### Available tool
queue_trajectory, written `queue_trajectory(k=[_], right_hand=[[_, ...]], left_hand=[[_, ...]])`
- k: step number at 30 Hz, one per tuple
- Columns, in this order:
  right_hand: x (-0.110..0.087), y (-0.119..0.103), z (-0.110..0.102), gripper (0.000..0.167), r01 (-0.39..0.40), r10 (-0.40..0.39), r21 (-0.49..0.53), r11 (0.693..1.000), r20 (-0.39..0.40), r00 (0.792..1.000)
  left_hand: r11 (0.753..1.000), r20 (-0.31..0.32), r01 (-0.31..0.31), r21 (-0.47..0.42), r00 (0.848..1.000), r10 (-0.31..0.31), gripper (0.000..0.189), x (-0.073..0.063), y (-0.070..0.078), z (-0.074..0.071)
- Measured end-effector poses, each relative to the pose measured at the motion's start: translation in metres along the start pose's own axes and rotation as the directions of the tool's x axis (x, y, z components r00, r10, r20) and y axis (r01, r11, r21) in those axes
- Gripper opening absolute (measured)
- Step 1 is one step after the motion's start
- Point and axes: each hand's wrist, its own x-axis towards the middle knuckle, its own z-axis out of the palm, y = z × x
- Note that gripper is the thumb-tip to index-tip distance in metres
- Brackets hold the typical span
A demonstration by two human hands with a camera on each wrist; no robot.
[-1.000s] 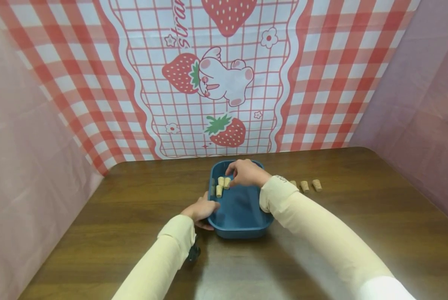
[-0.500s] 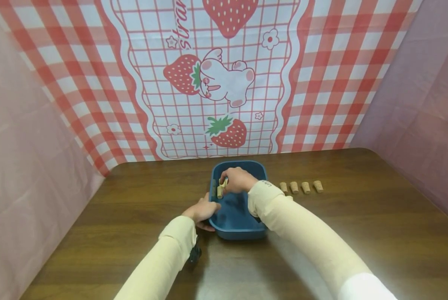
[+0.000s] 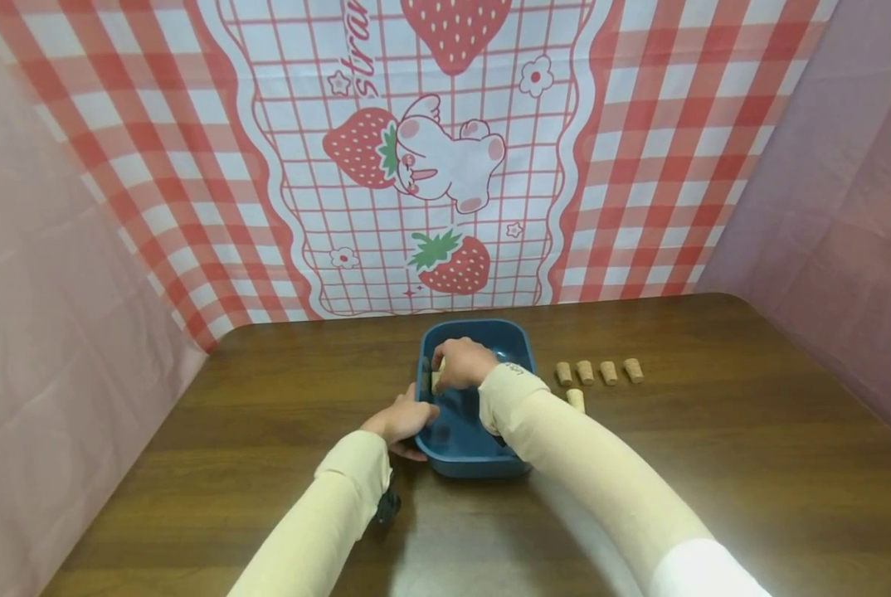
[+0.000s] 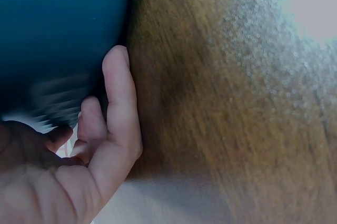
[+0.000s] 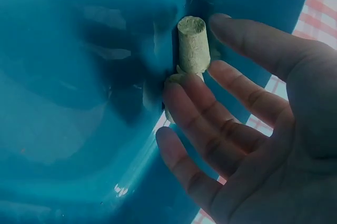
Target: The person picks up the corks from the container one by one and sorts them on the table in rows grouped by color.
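A dark blue rectangular tub stands on the table. My left hand holds its left wall, thumb over the rim; in the left wrist view, fingers lie along the outside. My right hand is inside the tub at its left side. In the right wrist view a tapered cork sits against the tub wall, beside the thumb and forefinger, with no clear pinch on it. A second cork is partly hidden behind the fingers, which seem to touch it. In the head view the right hand covers most of them.
Several corks stand in a row on the table right of the tub, among them a cork. Nearer lies another cork, partly behind my right sleeve. The wooden table ends at a strawberry-print checked cloth.
My right hand has shifted left and slightly nearer over the corks inside the tub. The right forearm moved left too, uncovering more corks on the table. The left hand stays put.
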Motion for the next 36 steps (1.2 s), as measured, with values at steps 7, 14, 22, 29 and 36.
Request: queue_trajectory(k=[7,14,22,29,36], right_hand=[[-0.003,0.0,-0.002,0.034,0.011,-0.011,-0.023,1.0,0.014,1.0],[-0.003,0.0,0.0,0.034,0.005,-0.003,-0.033,0.999,0.037,0.999],[0.002,-0.004,0.01,0.028,-0.027,0.027,-0.087,0.996,0.005,1.0],[0.001,-0.007,0.012,0.023,-0.03,0.03,-0.126,0.992,-0.002,1.0],[-0.002,-0.004,0.006,0.03,-0.02,0.021,-0.076,0.997,0.019,1.0]], left_hand=[[1.0,-0.004,-0.015,0.007,1.0,0.015,0.073,0.001,-0.001,0.001],[1.0,-0.005,-0.005,0.021,1.0,0.005,0.078,0.001,-0.001,0.0],[1.0,0.002,0.007,0.022,1.0,-0.007,0.076,0.0,0.0,0.0],[1.0,0.007,0.018,0.019,1.0,-0.019,0.08,0.0,0.001,0.0],[1.0,-0.002,-0.005,0.011,1.0,0.005,0.077,0.001,-0.001,0.0]])
